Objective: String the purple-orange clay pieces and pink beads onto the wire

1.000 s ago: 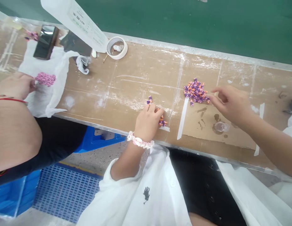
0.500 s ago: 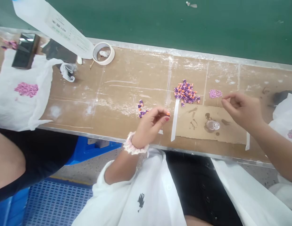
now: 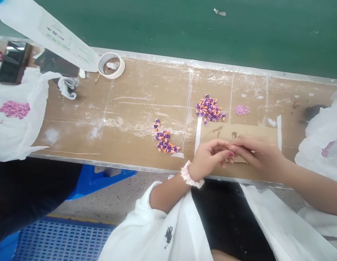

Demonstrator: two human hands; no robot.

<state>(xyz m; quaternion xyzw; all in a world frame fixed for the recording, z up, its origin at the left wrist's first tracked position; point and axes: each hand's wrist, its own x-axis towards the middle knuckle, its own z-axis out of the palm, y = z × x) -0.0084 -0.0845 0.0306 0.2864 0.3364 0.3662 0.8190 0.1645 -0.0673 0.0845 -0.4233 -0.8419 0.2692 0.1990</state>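
Observation:
My left hand [image 3: 210,157], with a pale scrunchie [image 3: 190,175] at its wrist, is closed in a pinch. My right hand [image 3: 259,156] is pinched as well, its fingertips meeting those of the left over the cardboard sheet [image 3: 212,135]. Whatever lies between the fingertips is hidden now; an orange bit showed in the left fingers a moment earlier. Beyond the hands lie a heap of small purple-and-orange pieces [image 3: 209,108] and a little pile of tiny pink pieces [image 3: 242,110]. To the left is a looser curved group of purple-and-orange pieces [image 3: 164,139].
A tape roll [image 3: 121,69], a large white bottle [image 3: 56,34] and a dark box [image 3: 13,61] are at the left. White plastic sheets with pink pieces [image 3: 14,109] lie at both ends. Another person's dark-clothed leg [image 3: 35,192] is at lower left.
My right hand has come from beside the pink pile down to my left hand, which moved right to meet it. The clear little dish is now covered by my hands. The view shifted slightly.

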